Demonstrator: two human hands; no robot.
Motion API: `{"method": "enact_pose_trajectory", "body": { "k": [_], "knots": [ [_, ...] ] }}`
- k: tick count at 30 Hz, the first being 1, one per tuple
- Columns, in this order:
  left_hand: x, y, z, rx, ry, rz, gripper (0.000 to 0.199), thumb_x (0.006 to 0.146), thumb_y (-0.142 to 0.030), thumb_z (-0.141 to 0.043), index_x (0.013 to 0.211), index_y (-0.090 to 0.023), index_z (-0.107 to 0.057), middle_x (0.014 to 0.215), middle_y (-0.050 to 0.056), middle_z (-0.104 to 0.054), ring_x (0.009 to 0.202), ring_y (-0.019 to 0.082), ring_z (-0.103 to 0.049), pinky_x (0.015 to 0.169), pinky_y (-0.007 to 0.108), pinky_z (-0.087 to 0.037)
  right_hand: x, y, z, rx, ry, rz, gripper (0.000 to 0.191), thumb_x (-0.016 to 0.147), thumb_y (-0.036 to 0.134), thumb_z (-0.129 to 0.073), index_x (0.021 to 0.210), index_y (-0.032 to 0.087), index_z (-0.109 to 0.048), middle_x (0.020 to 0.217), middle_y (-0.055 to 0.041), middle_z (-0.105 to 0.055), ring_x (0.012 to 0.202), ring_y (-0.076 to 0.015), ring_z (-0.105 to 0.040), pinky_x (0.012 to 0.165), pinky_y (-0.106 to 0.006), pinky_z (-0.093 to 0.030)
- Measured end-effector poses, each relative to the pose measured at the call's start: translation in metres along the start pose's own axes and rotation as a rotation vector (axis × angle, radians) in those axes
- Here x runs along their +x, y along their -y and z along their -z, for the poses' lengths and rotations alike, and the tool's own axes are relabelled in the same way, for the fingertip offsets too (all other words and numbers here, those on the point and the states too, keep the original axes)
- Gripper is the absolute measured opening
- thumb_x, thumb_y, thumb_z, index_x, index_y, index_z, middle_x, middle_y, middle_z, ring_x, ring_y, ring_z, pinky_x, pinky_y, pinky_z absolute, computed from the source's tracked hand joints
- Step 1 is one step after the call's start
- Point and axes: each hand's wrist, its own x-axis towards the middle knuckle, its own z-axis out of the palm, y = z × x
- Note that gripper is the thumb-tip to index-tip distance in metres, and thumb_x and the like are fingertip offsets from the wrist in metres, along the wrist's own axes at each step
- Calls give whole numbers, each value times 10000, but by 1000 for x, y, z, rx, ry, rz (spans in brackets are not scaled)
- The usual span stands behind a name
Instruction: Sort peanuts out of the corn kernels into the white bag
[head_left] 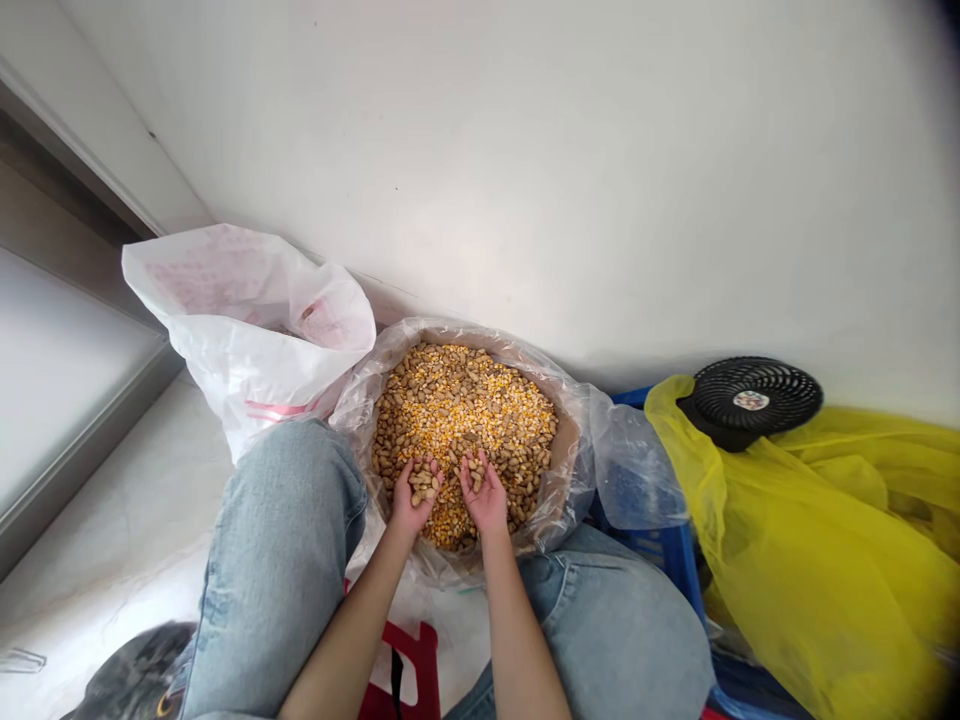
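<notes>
Yellow corn kernels and unshelled peanuts lie mixed in a round container lined with a clear plastic bag, between my knees. Both hands are palm up over the near part of the mix. My left hand is cupped around several peanuts in their shells. Beside it, a small gap to the right, my right hand holds a few peanuts on its palm and fingers. Corn shows between and below the hands.
A white plastic sack stands open at the left. On the right, a black fan and yellow mesh rest over a blue crate. A red stool is below my arms; a white wall rises behind.
</notes>
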Motion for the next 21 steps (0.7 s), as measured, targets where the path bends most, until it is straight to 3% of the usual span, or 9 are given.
{"method": "enact_pose_trajectory", "body": {
  "k": [5, 8, 12, 17, 21],
  "knots": [
    [0, 1, 0, 4, 3, 13, 122, 787, -180, -434, 739, -164, -545, 713, 19, -625, 643, 114, -606, 623, 257, -504, -3, -1, -4, 18, -18, -25, 233, 718, 338, -534, 942, 306, -591, 878, 13, -649, 893, -151, -596, 753, -363, -498],
    [0, 1, -2, 14, -15, 6, 125, 787, -178, -433, 734, -166, -545, 709, 17, -622, 643, 111, -604, 631, 258, -503, -4, 0, -7, -16, -24, -55, 263, 719, 307, -542, 979, 307, -576, 722, 34, -626, 738, -123, -608, 623, -282, -516],
    [-1, 1, -3, 32, -16, 4, 115, 781, -178, -445, 723, -169, -544, 708, 14, -617, 640, 107, -599, 630, 252, -501, -7, 2, -10, -35, 43, -53, 311, 718, 272, -524, 1029, 288, -545, 737, 35, -599, 612, -81, -562, 452, -181, -461],
    [-2, 1, -4, 19, -2, 13, 145, 797, -195, -423, 717, -165, -539, 705, 17, -616, 636, 105, -595, 624, 251, -503, -13, 8, -8, 6, 99, -17, 187, 734, 353, -493, 842, 222, -572, 681, 26, -567, 501, -57, -489, 340, -137, -363],
    [-1, 0, -3, 9, 0, 20, 150, 802, -207, -420, 721, -169, -540, 705, 15, -617, 635, 108, -598, 633, 262, -505, -18, 17, -6, 5, 39, 42, 214, 720, 439, -501, 718, 230, -549, 622, 33, -548, 560, -72, -524, 421, -165, -425]
  ]
}}
